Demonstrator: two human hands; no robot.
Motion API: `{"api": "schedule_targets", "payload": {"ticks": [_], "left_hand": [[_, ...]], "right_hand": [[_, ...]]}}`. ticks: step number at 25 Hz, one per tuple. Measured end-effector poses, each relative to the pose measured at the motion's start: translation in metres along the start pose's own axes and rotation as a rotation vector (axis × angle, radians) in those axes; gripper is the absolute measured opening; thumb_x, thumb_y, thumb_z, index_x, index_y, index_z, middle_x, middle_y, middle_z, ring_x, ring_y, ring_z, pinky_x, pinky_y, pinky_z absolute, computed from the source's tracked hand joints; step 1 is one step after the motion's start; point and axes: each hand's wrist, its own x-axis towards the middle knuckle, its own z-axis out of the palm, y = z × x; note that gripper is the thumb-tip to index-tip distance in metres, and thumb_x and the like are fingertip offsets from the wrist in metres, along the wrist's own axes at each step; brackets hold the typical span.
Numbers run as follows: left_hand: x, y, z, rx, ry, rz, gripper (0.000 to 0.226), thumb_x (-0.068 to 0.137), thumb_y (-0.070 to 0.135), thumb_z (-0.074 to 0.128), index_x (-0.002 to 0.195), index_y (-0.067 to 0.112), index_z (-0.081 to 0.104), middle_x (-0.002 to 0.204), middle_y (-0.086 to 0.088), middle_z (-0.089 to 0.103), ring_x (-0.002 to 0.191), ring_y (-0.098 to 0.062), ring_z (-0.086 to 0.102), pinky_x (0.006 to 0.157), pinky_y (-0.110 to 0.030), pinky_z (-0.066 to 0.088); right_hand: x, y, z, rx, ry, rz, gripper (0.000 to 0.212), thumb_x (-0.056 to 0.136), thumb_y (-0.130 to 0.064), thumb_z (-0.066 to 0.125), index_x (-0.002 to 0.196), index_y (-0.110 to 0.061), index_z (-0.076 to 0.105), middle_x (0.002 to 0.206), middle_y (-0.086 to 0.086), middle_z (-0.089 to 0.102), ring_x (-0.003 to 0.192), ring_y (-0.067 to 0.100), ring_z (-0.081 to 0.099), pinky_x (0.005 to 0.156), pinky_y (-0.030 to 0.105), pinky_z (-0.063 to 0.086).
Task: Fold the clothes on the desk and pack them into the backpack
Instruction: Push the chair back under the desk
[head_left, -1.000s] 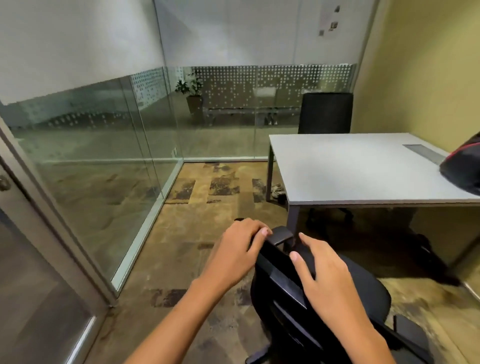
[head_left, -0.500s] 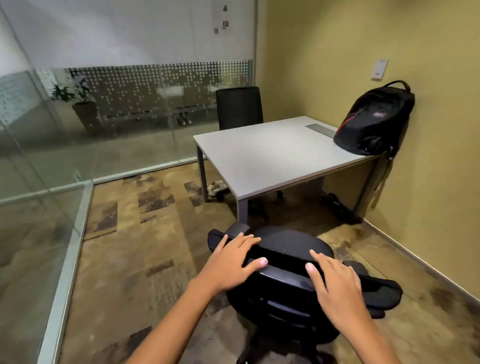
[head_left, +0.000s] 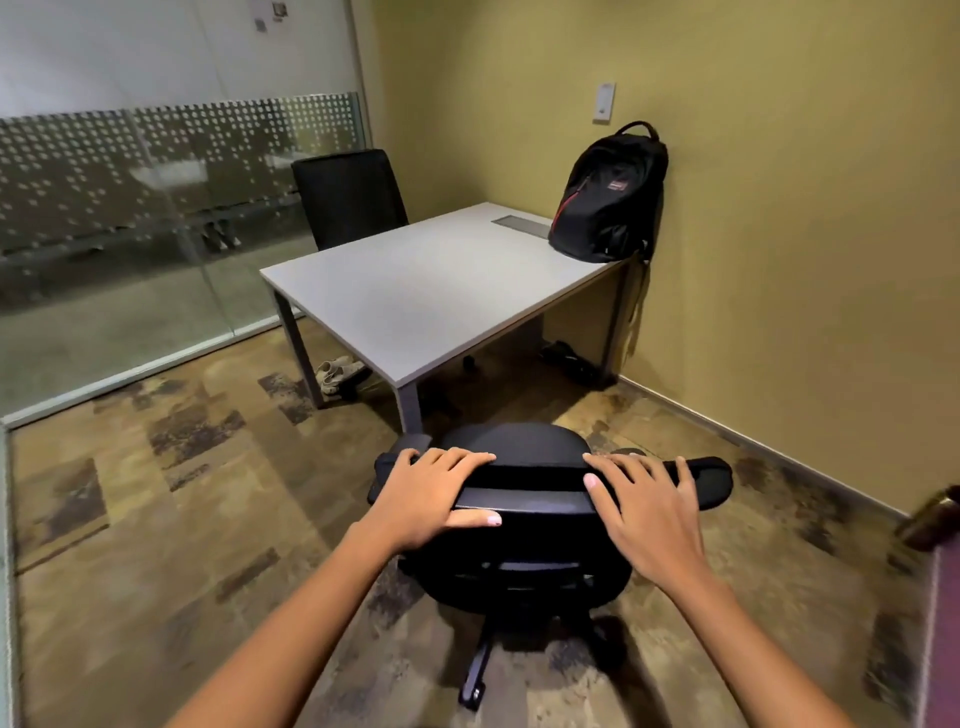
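A black backpack (head_left: 608, 197) with red trim stands upright on the far right corner of the grey desk (head_left: 431, 291), leaning against the yellow wall. I see no clothes on the desk top. Close in front of me is a black swivel chair (head_left: 535, 499), seen from behind its backrest. My left hand (head_left: 431, 493) grips the left end of the backrest's top edge, fingers over it and thumb underneath. My right hand (head_left: 644, 514) rests on the right end with its fingers spread flat.
A second black chair (head_left: 348, 197) stands behind the desk by the glass partition (head_left: 130, 234). Pale shoes (head_left: 337, 374) lie by the desk's left leg, and dark footwear (head_left: 566, 358) under its right side. A brown object (head_left: 930, 514) juts in at the right edge.
My view has swung right, bringing the desk and the whole backpack into sight. The swivel chair has turned with my hands on its backrest, so that it faces the desk.
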Motion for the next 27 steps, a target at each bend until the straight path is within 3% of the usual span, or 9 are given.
{"api": "schedule_targets", "payload": {"ticks": [8,13,27], "left_hand": [[0.032,0.018,0.012,0.034,0.118,0.104,0.077,0.080,0.083,0.019,0.140,0.037,0.036,0.136,0.013,0.051,0.117,-0.013,0.053,0.092,-0.033,0.039],[0.048,0.015,0.012,0.017,0.148,0.128,0.075,0.081,0.083,0.020,0.136,0.037,0.042,0.131,0.015,0.054,0.112,-0.011,0.055,0.088,-0.032,0.040],[0.082,0.003,0.007,0.009,0.156,0.173,0.073,0.081,0.082,0.023,0.135,0.038,0.043,0.130,0.016,0.055,0.112,-0.009,0.056,0.089,-0.029,0.038]], "right_hand": [[0.018,0.028,0.010,-0.021,0.149,0.061,0.050,0.098,-0.044,0.018,0.101,-0.030,0.066,0.097,-0.011,0.064,0.099,0.017,0.058,0.106,0.053,0.028],[0.027,0.034,0.008,-0.036,0.262,0.007,0.044,0.101,-0.036,0.026,0.085,-0.017,0.063,0.080,-0.003,0.059,0.078,0.022,0.054,0.083,0.039,0.041],[0.054,0.046,0.026,-0.052,0.361,0.035,0.045,0.101,-0.040,0.027,0.090,-0.018,0.065,0.083,-0.002,0.060,0.082,0.022,0.053,0.089,0.038,0.040]]}}
